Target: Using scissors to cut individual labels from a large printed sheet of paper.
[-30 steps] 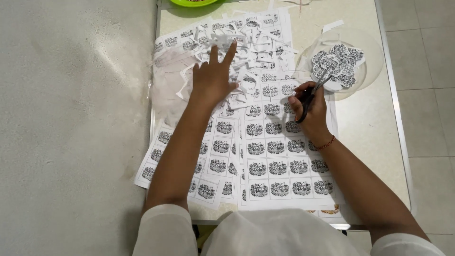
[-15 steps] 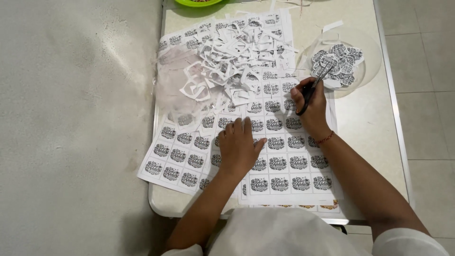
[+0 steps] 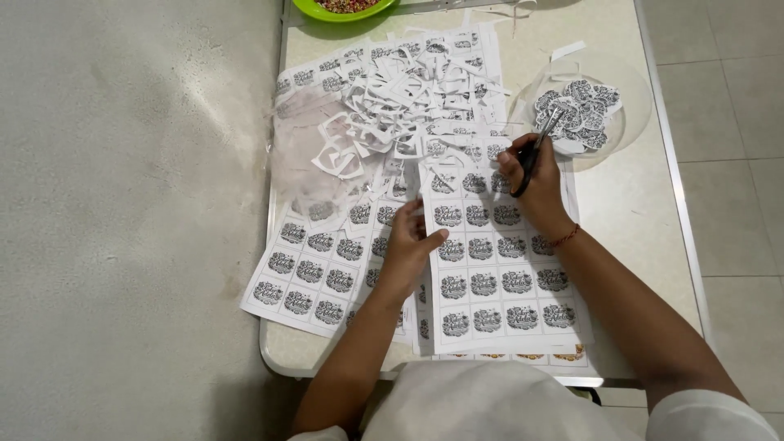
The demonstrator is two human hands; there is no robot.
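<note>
Closest to the person, along the near edge of the pale tabletop point(image 3: 629, 245), lies a printed sheet point(image 3: 502, 278) covered in rows of small black-and-white round designs, its lower edge overlapping other sheets whose coloured corners peek out underneath. The left hand point(image 3: 408, 257) rests at the left edge of this sheet, its fingers point(image 3: 429, 238) closed lightly on the paper's border, thumb on top, so the sheet is pinched rather than merely pressed. Just left of that hand a second sheet point(image 3: 314, 273) of the same designs sits at a slant, its corner hanging a little over the tabletop's rounded edge. Farther along, at the top of the near sheet, the right hand point(image 3: 531, 184) with a thin red cord at the wrist grips a pair of scissors point(image 3: 539, 147); the fingers are curled through the dark handles and the blades point up and away toward a clear plate point(image 3: 637, 106). Whether the blades are parted I cannot tell. That plate holds a heap of cut-out round pieces point(image 3: 580, 110). To the left of it, across the middle of the tabletop, a tangle of white paper scraps point(image 3: 400, 106) lies piled over more printed sheets. At the far edge sits a green bowl point(image 3: 343, 10), only partly in view.
</note>
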